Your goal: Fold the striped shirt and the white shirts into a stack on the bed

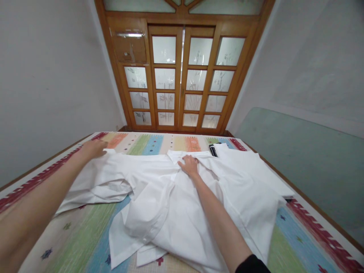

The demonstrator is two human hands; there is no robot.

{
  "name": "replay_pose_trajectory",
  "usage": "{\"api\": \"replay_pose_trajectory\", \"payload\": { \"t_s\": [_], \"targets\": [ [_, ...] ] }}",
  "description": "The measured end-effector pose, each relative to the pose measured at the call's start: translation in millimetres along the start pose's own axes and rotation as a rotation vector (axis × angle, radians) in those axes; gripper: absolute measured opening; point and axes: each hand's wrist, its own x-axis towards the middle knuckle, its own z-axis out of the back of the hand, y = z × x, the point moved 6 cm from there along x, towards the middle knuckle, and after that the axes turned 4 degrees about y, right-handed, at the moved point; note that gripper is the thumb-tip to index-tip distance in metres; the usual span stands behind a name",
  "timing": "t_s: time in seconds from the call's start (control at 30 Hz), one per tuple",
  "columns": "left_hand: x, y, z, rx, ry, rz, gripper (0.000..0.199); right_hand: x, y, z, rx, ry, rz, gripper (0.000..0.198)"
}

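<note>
A white collared shirt lies spread and rumpled across the striped cloth, its collar toward the far side and its lower hem loosely folded near me. My right hand is at the collar, fingers curled over the fabric just inside it. Far to the left, my left hand is at the upper edge of the shirt's outstretched sleeve. Blur softens its fingers, so their grip on the fabric cannot be made out.
Beneath the shirt is a colourful striped cloth. Folded white fabric with a dark striped piece lies at the right. A pale green panel leans against the right wall. Wooden glazed doors stand beyond.
</note>
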Motion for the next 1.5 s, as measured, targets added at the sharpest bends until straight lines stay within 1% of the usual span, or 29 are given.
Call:
{"api": "replay_pose_trajectory", "payload": {
  "t_s": [0.03,0.13,0.17,0.27,0.33,0.4,0.47,0.5,0.57,0.63,0.67,0.87,1.0,1.1,1.2,1.3,1.4,1.5],
  "targets": [
    [8.6,-20.7,2.6,-0.059,-0.057,-0.093,0.031,0.0,2.3,-0.7,-0.015,-0.004,0.044,0.025],
    [32.9,-87.4,8.0,-0.121,-0.088,-0.237,0.031,0.2,8.1,-1.8,-0.051,-0.008,0.159,0.019],
    [38.5,-113.1,12.6,-0.184,-0.119,-0.316,0.034,0.4,9.1,-1.8,-0.056,-0.011,0.184,0.019],
    [49.9,-186.4,21.7,-0.302,-0.153,-0.504,0.042,1.6,9.2,-1.7,-0.047,-0.026,0.221,0.018],
    [56.0,-226.8,22.2,-0.336,-0.146,-0.582,0.050,2.8,7.7,-2.3,-0.034,-0.039,0.222,0.016],
    [62.2,-258.4,19.1,-0.353,-0.148,-0.638,0.057,4.1,5.5,-3.4,-0.029,-0.050,0.205,0.016],
    [68.7,-280.5,13.6,-0.354,-0.163,-0.666,0.058,5.2,3.7,-4.9,-0.024,-0.048,0.187,0.015],
    [71.6,-288.4,10.5,-0.350,-0.172,-0.675,0.055,5.5,3.2,-5.4,-0.021,-0.044,0.182,0.015],
    [75.9,-298.9,4.6,-0.342,-0.185,-0.690,0.043,5.6,3.1,-6.1,-0.011,-0.037,0.181,0.014],
    [78.0,-302.9,0.8,-0.341,-0.199,-0.697,0.031,5.2,3.6,-6.2,-0.001,-0.031,0.185,0.013],
    [78.6,-302.8,-0.2,-0.343,-0.207,-0.695,0.028,4.9,3.9,-6.2,0.004,-0.029,0.187,0.012],
    [82.6,-293.9,-3.1,-0.370,-0.266,-0.670,0.024,4.6,4.7,-6.0,-0.023,0.010,0.176,0.014],
    [82.0,-290.0,-4.5,-0.465,-0.408,-0.669,0.019,4.7,5.6,-2.9,-0.042,0.026,0.157,0.015],
    [77.6,-289.4,-6.9,-0.511,-0.475,-0.643,0.026,4.0,7.3,0.4,-0.039,0.028,0.151,0.015],
    [75.6,-289.8,-9.1,-0.493,-0.463,-0.551,0.033,2.9,9.3,3.2,-0.039,0.023,0.155,0.016],
    [76.5,-292.5,-9.5,-0.465,-0.414,-0.477,0.028,2.1,11.5,4.4,-0.050,0.013,0.175,0.017],
    [78.3,-297.1,-10.0,-0.456,-0.368,-0.434,0.022,2.1,12.2,3.7,-0.062,-0.003,0.185,0.016],
    [79.1,-301.2,-12.3,-0.461,-0.318,-0.383,0.022,2.4,11.9,1.3,-0.067,-0.013,0.196,0.016]
  ]
}}
